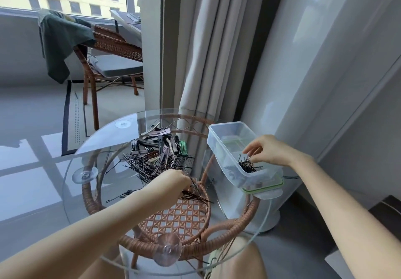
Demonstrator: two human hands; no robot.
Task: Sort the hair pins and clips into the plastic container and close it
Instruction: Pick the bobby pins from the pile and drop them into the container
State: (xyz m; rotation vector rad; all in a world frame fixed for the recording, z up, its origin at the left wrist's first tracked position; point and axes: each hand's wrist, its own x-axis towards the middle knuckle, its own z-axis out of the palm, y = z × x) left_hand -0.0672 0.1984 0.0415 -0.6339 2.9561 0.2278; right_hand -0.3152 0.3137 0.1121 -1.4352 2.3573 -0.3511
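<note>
A heap of black hair pins point(149, 163) and grey, brown and black clips point(159, 143) lies in the middle of a round glass table top point(104, 148). My left hand point(173, 180) grips a bundle of black pins at the near edge of the heap. A clear plastic container point(230, 142) stands open at the table's right edge, on its green-rimmed lid point(267, 186). My right hand point(263, 149) is over the container's near end, fingers pointing down at a clump of black pins point(247, 164) inside. Whether its fingers touch the pins is unclear.
The glass top rests on a rattan frame point(195, 241) with suction cups point(167, 250). A few loose pins point(123, 195) lie apart at the near left. Curtains point(206, 50) and a white wall point(325, 61) stand behind. A rattan chair point(108, 46) is beyond the glass door.
</note>
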